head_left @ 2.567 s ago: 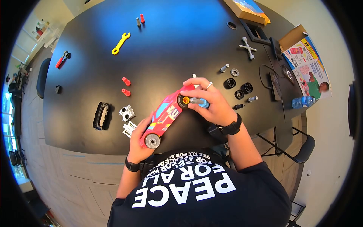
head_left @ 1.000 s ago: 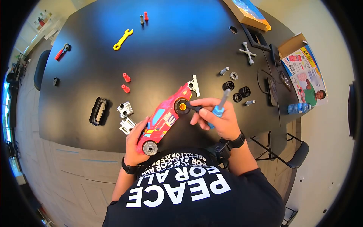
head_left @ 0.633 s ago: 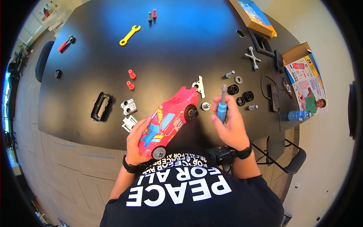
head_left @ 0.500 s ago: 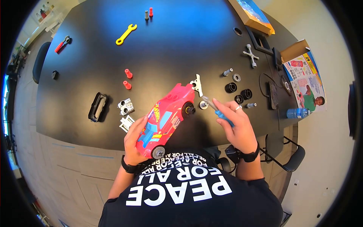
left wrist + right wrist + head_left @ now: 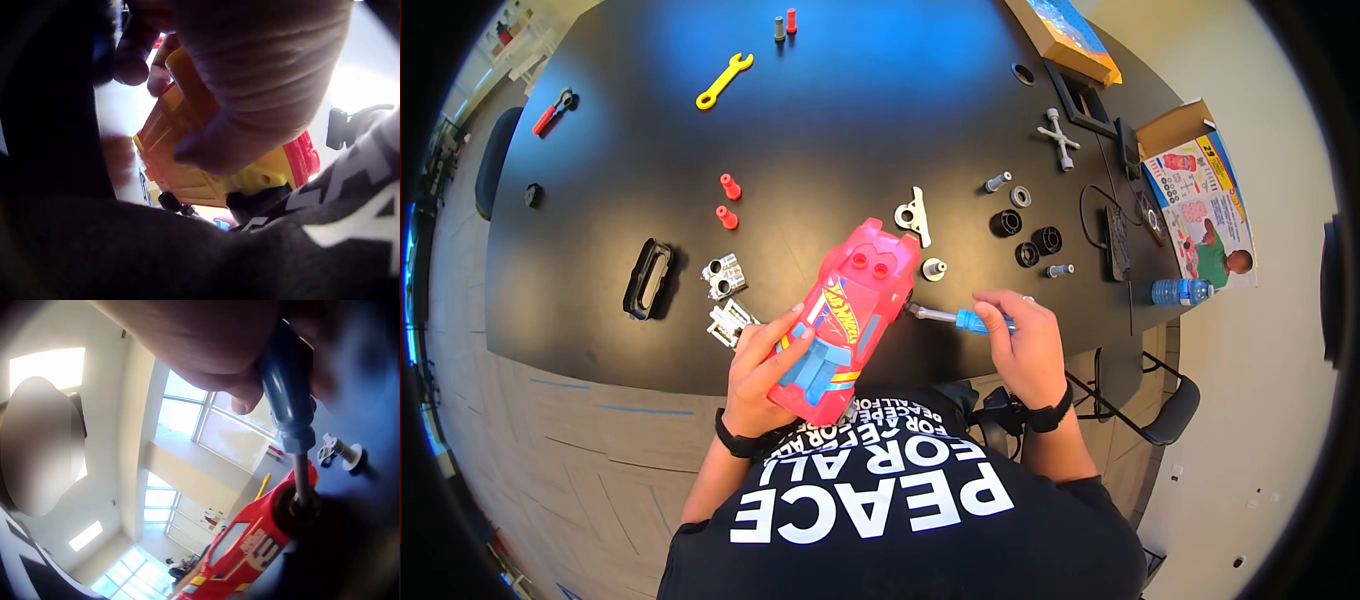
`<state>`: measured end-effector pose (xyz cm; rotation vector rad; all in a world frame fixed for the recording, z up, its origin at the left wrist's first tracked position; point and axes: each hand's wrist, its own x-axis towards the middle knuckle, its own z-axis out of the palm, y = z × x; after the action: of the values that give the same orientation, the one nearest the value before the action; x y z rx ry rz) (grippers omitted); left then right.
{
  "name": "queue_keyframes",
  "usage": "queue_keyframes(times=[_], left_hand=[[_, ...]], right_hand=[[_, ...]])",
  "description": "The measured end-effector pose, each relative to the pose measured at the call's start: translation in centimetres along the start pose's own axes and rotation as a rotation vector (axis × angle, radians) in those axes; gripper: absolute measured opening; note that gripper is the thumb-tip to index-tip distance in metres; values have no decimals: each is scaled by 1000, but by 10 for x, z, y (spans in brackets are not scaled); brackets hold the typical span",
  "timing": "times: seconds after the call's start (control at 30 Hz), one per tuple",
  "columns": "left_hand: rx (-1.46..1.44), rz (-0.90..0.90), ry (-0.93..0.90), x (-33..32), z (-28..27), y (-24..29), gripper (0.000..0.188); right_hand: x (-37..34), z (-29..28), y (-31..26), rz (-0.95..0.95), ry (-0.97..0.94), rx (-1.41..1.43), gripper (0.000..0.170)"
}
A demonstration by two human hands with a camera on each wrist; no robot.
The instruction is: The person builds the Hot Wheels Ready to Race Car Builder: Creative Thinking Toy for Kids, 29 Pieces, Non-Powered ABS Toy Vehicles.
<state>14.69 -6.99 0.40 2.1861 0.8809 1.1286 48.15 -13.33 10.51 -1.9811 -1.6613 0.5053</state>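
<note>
My left hand (image 5: 765, 368) grips a red toy car (image 5: 852, 315) by its rear part, roof up in the head view. The thumb lies across the yellow underside (image 5: 187, 169) in the left wrist view. My right hand (image 5: 1032, 348) holds a screwdriver (image 5: 972, 320) by its blue handle. Its grey shaft points left at the car's side. The tip meets a black bolt-like piece (image 5: 169, 200) that sticks out at the wheel (image 5: 285, 509). A white spoiler-shaped part (image 5: 918, 217) and a grey bolt-like piece (image 5: 935, 269) lie just beyond the car.
Black rings (image 5: 1006, 223) and grey bolts (image 5: 998, 182) lie at the right. Chrome parts (image 5: 724, 277), a black oval frame (image 5: 650, 279) and red pegs (image 5: 729, 187) are at the left. Farther back are a yellow wrench (image 5: 726, 82) and a grey cross wrench (image 5: 1058, 140).
My right hand has put the black bolt-like piece in the wheel's yellow hub and swung the screwdriver round, bringing its tip to that piece. The left hand has rolled the car roof-up.
</note>
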Motion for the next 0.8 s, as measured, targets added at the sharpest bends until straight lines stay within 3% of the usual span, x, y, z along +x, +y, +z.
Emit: queue_keyframes(times=[0.13, 0.2, 0.3, 0.43, 0.5, 0.53, 0.6, 0.63, 0.73, 0.8], left_hand=[[11, -7, 12, -2, 2, -1, 70], [-27, -44, 46, -2, 3, -1, 71], [-31, -35, 34, -4, 4, -4, 70], [-10, -27, 18, -2, 1, -3, 70], [-15, -25, 13, -2, 2, -3, 70], [-17, -23, 11, -2, 2, -3, 70], [-32, -29, 12, -2, 2, -3, 70], [-30, -31, 15, -2, 2, -3, 70], [-17, -32, 8, -2, 2, -2, 69], [-20, -41, 19, -2, 3, -2, 69]], right_hand=[[-3, 7, 1, -16, 114, 96, 17], [-10, 15, 31, 128, -23, 265, 25], [-13, 33, 52, 284, -68, 377, 39], [-15, 29, 26, 87, 15, 294, 52], [-16, 32, 39, 456, -131, 638, 56], [-17, 33, 37, 458, -128, 638, 56], [-19, 37, 33, 230, -48, 552, 65], [-19, 36, 31, 228, -51, 552, 65], [-20, 32, 31, 280, -70, 501, 69], [-18, 34, 41, 438, -152, 646, 74]])
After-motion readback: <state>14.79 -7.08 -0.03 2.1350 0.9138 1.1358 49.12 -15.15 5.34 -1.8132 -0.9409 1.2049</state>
